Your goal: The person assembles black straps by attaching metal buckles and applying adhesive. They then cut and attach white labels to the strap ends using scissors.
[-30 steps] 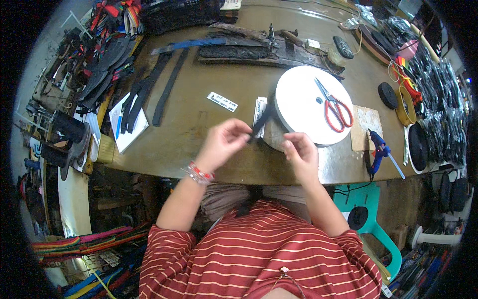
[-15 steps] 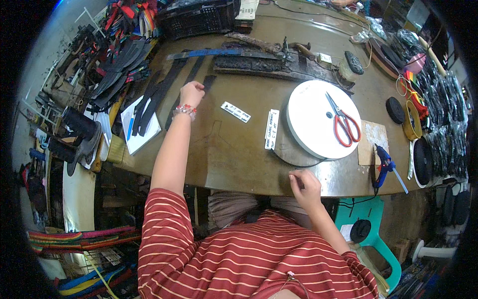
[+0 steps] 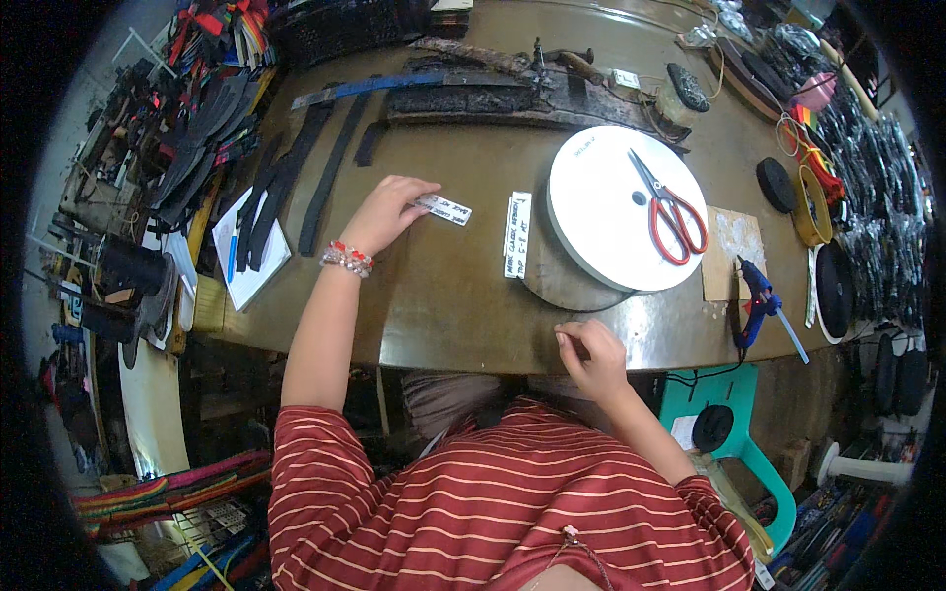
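My left hand [image 3: 392,214], with a beaded bracelet at the wrist, reaches over the table. Its thumb and index finger are apart at the left end of a small white paper label [image 3: 448,211], which lies flat with handwriting on it. Near the front edge my right hand [image 3: 594,360] is loosely closed, and nothing shows in it. A second white label [image 3: 517,236] lies left of a large white round reel [image 3: 601,212]. Red-handled scissors [image 3: 675,227] rest on the reel. Beyond my left hand lie a short black strip [image 3: 371,145] and longer black strips [image 3: 330,177].
A blue glue gun [image 3: 759,300] stands by a stained board [image 3: 734,246] at the right. Across the back lies a dark wooden block [image 3: 473,104] with a blue ruler [image 3: 394,87]. White paper [image 3: 266,271] with a blue pen [image 3: 233,258] is at the left. A green chair [image 3: 759,443] stands below the edge.
My left hand has moved right, away from beside the black strips, to the small label, and its fingers have spread. My right hand stays by the front edge. The whole view has shifted slightly.
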{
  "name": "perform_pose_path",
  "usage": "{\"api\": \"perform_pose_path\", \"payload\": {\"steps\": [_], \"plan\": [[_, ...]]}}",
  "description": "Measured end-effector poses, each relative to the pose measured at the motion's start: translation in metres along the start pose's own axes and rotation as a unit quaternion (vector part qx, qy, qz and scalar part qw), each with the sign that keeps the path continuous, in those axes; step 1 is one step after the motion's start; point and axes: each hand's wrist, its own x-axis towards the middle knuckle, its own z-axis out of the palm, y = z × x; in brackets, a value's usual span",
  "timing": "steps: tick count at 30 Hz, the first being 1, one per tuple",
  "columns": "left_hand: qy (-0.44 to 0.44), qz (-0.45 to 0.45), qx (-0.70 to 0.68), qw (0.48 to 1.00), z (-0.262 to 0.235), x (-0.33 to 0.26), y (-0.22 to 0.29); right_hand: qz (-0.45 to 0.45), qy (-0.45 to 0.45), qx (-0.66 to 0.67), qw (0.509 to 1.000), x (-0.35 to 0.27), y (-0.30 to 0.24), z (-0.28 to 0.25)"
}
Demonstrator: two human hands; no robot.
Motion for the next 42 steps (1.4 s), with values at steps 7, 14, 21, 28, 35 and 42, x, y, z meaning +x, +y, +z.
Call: {"api": "perform_pose_path", "payload": {"steps": [7,14,21,28,35,42], "plan": [[0.029,0.020,0.044,0.998,0.000,-0.013,0.012,0.001,0.009,-0.009,1.000,-0.003,0.001,0.001],[0.114,-0.116,-0.345,0.924,0.020,-0.031,0.077,0.030,0.021,0.022,0.999,0.004,-0.010,-0.005],[0.067,-0.172,-0.638,0.747,0.085,-0.037,0.193,0.111,0.018,0.076,0.991,0.011,-0.023,-0.027],[0.081,-0.129,-0.239,0.959,0.061,-0.024,0.150,0.265,0.127,-0.043,0.955,0.059,0.052,-0.123],[0.089,-0.121,0.023,0.988,0.069,0.007,0.119,0.271,0.162,0.061,0.947,0.112,0.090,-0.143],[0.061,-0.094,-0.681,0.724,0.058,-0.015,0.145,0.259,0.041,0.306,0.915,0.086,-0.013,-0.021]]}}
